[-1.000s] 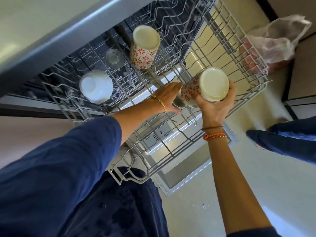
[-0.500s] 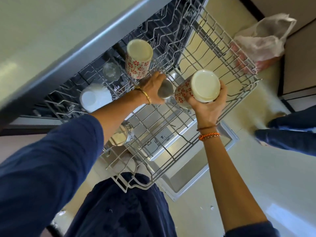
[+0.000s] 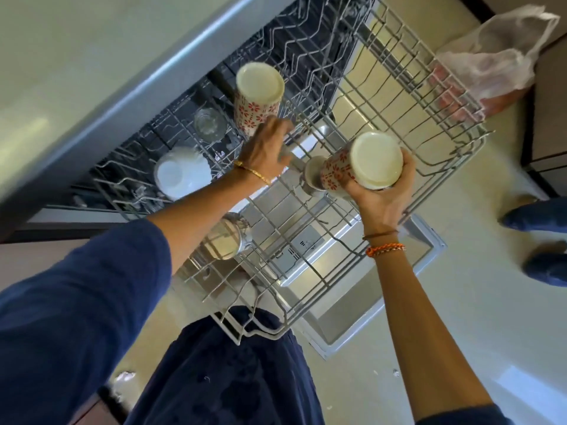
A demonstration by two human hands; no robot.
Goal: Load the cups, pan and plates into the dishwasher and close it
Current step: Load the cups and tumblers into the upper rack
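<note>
The right hand grips a cream ceramic cup with red flower print, held base-up, fingers and thumb curled round its patterned wall, over the pulled-out grey wire upper rack of the dishwasher. Just left of that grip, touching or nearly touching the held cup, sits a small steel cup on the rack wires. The left hand reaches over the rack beyond the steel cup, its fingers bent down among the wires; blur hides whether they clamp anything, so I cannot tell its grip. Directly past the left hand's fingertips stands a second cream cup with red flowers, upside down in the rack. Left of that cup is a clear glass tumbler, and further left of the left wrist a white bowl, also inverted. Below the left forearm, nearer the person, a round steel vessel rests in the rack. Under the rack, beneath the right wrist, the opened steel dishwasher door lies flat. Far beyond the right hand, on the floor, lies a white plastic bag.
</note>
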